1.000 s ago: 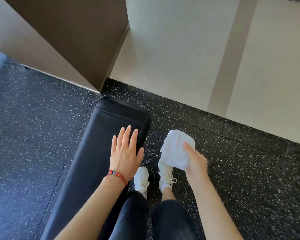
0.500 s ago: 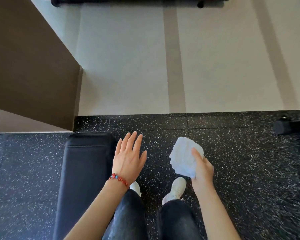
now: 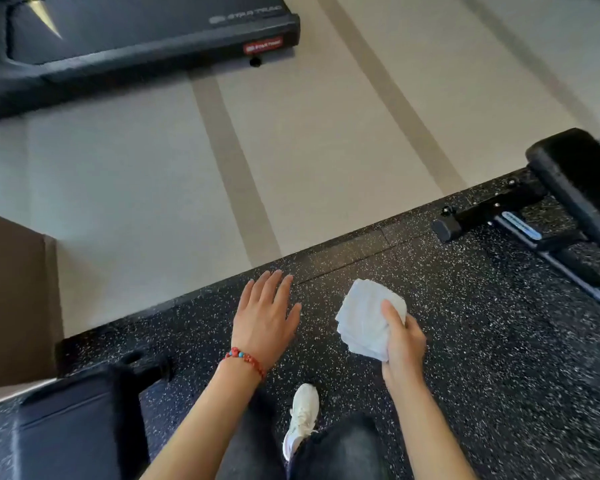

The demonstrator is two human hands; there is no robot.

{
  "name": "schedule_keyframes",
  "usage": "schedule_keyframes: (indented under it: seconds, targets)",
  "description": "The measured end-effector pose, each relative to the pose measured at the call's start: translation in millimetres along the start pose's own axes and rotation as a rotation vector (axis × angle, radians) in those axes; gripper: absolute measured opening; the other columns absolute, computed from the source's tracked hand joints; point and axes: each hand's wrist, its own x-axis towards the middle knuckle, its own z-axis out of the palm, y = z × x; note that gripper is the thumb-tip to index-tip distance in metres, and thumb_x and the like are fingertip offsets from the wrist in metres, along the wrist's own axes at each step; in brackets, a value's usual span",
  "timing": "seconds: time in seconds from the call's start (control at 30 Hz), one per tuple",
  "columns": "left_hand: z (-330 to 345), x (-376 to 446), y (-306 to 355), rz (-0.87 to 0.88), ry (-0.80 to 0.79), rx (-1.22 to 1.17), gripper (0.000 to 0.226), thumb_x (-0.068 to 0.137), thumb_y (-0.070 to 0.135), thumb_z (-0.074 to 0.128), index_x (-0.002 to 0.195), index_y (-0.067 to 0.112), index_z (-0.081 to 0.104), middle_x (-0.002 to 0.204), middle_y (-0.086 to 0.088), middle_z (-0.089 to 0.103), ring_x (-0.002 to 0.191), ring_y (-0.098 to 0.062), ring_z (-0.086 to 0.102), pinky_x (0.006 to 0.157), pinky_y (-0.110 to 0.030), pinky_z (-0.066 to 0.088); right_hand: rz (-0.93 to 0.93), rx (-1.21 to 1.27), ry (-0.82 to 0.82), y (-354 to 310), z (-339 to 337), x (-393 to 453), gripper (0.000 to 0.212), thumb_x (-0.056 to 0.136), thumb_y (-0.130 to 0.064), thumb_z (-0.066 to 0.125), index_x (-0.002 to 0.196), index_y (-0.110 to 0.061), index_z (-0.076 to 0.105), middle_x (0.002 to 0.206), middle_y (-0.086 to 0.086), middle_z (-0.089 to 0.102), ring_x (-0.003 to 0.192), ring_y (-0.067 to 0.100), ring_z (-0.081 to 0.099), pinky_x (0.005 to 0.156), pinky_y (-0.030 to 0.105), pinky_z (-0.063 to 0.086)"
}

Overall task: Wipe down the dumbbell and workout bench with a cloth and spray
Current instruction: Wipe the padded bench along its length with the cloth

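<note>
Head view. Left hand [image 3: 265, 318] is held out over the speckled black floor mat [image 3: 482, 358], fingers straight and spread, grasping nothing. A red bead bracelet [image 3: 245, 360] sits on its wrist. Right hand [image 3: 400, 344] is curled around a folded white cloth [image 3: 362, 322], thumb lying across the cloth's face; the cloth stands just to the right of the left hand, not touching it.

The black padded workout bench [image 3: 73, 424] lies below and to the left of the left hand, well apart from both hands. Its end shows dark upholstery with a seam.

A second black bench [image 3: 575, 174] with a metal frame stands up and to the right of the right hand, at the mat's edge. Beyond the hands, pale flooring [image 3: 136, 161] with tan stripes. A treadmill [image 3: 136, 32] fills the far upper left. One white shoe [image 3: 302, 417] and dark trousers [image 3: 340, 448] show between the forearms.
</note>
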Motion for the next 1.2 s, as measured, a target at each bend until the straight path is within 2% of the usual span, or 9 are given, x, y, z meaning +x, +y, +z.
schedule_keyframes:
  seconds: [0.2,0.4,0.53,0.63,0.7,0.77,0.87,1.0,1.2]
  targets:
    - [0.7,67.7,55.5,0.179,-0.030,0.019,0.052,0.087,0.041,0.035,0.113,0.007,0.064,0.113,-0.012,0.066,0.106,-0.032,0.062,0.091,-0.050,0.046,-0.012,0.093,0.121,-42.9,-25.8,37.2,0.010,0.084,-0.023,0.066,0.091,-0.018,0.062,0.094,-0.001,0.065,0.084,0.017,0.062,0.074,0.036,0.052]
    - [7.2,161.0,91.5,0.352,-0.081,0.028,0.050,0.087,0.040,0.037,0.113,0.006,0.063,0.111,-0.012,0.066,0.103,-0.032,0.063,0.089,-0.050,0.047,-0.003,0.183,0.247,-84.7,-27.8,87.5,0.008,0.083,-0.022,0.067,0.088,-0.018,0.062,0.093,0.000,0.065,0.083,0.017,0.062,0.074,0.037,0.052]
    - [4.9,229.0,112.4,0.464,-0.120,0.008,0.044,0.090,0.037,0.046,0.119,0.007,0.060,0.119,-0.013,0.063,0.111,-0.033,0.058,0.097,-0.049,0.041,0.009,0.275,0.332,-117.3,-21.5,120.2,0.010,0.083,-0.019,0.067,0.091,-0.015,0.062,0.092,-0.001,0.065,0.082,0.016,0.061,0.072,0.036,0.051]
    - [0.0,274.7,132.7,0.568,-0.085,0.028,0.050,0.088,0.039,0.036,0.113,0.006,0.064,0.111,-0.012,0.066,0.103,-0.032,0.063,0.091,-0.048,0.046,0.012,0.335,0.392,-138.4,-19.8,142.0,0.019,0.082,-0.020,0.068,0.099,-0.013,0.063,0.096,0.000,0.065,0.087,0.019,0.061,0.072,0.035,0.051]
    - [3.3,303.0,147.1,0.622,-0.087,0.043,0.046,0.088,0.038,0.040,0.113,0.007,0.063,0.111,-0.012,0.066,0.102,-0.031,0.063,0.090,-0.048,0.047,0.007,0.359,0.423,-151.3,-21.3,155.6,0.017,0.082,-0.019,0.068,0.097,-0.013,0.063,0.095,0.001,0.065,0.086,0.018,0.061,0.072,0.035,0.051]
    - [7.4,325.2,163.2,0.638,-0.113,0.043,0.043,0.091,0.037,0.046,0.116,0.006,0.061,0.114,-0.014,0.065,0.105,-0.032,0.062,0.092,-0.048,0.045,0.003,0.380,0.450,-162.1,-26.5,169.0,0.010,0.082,-0.018,0.068,0.091,-0.016,0.064,0.093,0.001,0.066,0.085,0.019,0.062,0.075,0.038,0.052]
    - [15.2,350.2,193.3,0.681,-0.118,0.062,0.048,0.090,0.040,0.037,0.114,0.007,0.062,0.112,-0.012,0.066,0.103,-0.031,0.063,0.090,-0.046,0.047,0.002,0.398,0.492,-177.8,-42.7,192.2,0.007,0.081,-0.021,0.069,0.085,-0.018,0.066,0.094,0.003,0.068,0.087,0.020,0.063,0.080,0.041,0.052]
    - [33.5,373.4,242.2,0.748,-0.136,0.058,0.049,0.088,0.041,0.035,0.113,0.009,0.062,0.111,-0.011,0.066,0.101,-0.030,0.064,0.090,-0.047,0.046,-0.003,0.401,0.503,-200.7,-76.5,227.9,0.009,0.081,-0.025,0.068,0.087,-0.018,0.066,0.098,0.004,0.068,0.090,0.019,0.062,0.080,0.036,0.050]
    - [61.1,407.0,333.4,0.745,-0.179,0.068,0.052,0.089,0.043,0.032,0.117,0.009,0.061,0.115,-0.012,0.065,0.106,-0.031,0.062,0.093,-0.048,0.042,-0.011,0.426,0.468,-251.7,-143.9,290.7,0.010,0.081,-0.025,0.069,0.087,-0.017,0.067,0.096,0.004,0.068,0.093,0.023,0.062,0.088,0.042,0.050]
